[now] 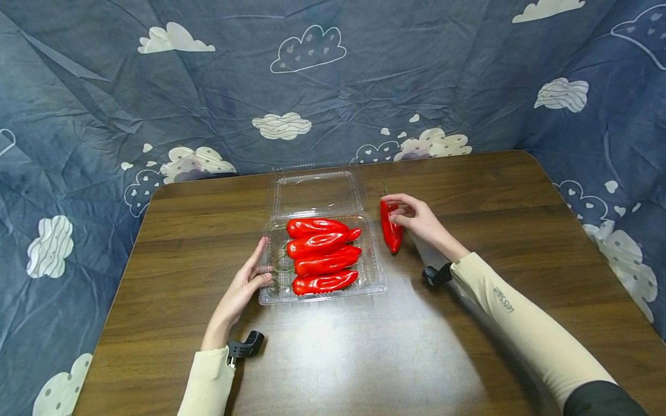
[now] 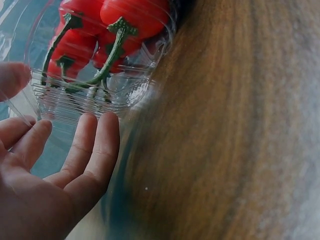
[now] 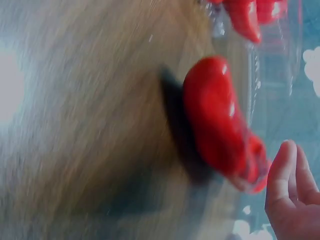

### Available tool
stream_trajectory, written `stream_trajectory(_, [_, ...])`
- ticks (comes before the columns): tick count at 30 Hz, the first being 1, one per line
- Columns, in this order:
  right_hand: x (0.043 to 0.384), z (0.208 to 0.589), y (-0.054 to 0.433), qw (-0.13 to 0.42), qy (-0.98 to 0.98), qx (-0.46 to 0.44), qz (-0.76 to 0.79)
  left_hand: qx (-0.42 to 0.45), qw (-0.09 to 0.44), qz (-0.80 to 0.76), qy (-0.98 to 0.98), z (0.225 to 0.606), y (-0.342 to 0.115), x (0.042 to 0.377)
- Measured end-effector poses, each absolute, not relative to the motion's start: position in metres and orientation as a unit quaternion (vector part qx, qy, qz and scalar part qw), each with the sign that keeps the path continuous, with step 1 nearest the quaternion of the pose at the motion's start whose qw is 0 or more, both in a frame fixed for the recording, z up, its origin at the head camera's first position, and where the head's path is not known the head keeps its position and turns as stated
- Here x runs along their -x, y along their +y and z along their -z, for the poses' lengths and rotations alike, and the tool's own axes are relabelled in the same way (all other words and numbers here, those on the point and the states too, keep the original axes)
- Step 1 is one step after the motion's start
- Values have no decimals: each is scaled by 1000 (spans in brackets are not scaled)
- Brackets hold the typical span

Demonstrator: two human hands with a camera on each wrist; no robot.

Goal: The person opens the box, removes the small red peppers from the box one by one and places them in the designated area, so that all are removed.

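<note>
A clear plastic clamshell container lies with its lid folded back. Several long red peppers sit side by side in its base, green stems pointing left. At the left side my left hand holds the container's edge. In the left wrist view the rim runs between thumb and fingers, and two straighter fingers rest against the ribbed wall. Just right of the container, my right hand pinches another red pepper near its stem end. This pepper casts a shadow on the table in the right wrist view.
Everything stands on a brown wooden table with rounded far corners. Behind it hangs a blue cloth printed with clouds. Black wrist devices are on both wrists.
</note>
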State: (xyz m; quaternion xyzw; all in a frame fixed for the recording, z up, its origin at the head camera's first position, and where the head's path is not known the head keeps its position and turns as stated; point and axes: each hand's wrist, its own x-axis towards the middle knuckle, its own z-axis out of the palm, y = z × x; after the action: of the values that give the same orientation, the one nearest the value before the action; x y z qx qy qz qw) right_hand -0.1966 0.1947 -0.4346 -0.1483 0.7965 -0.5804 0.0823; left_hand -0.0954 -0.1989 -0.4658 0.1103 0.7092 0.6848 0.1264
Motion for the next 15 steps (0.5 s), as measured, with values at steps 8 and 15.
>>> stream_trajectory(8, [188,425,178,111,774,177,598,-110,125,-685,710,466,-199,95])
stream_trajectory(15, [181,422,166,135,746,206,619,-113,124,-685,709,466,-199,95])
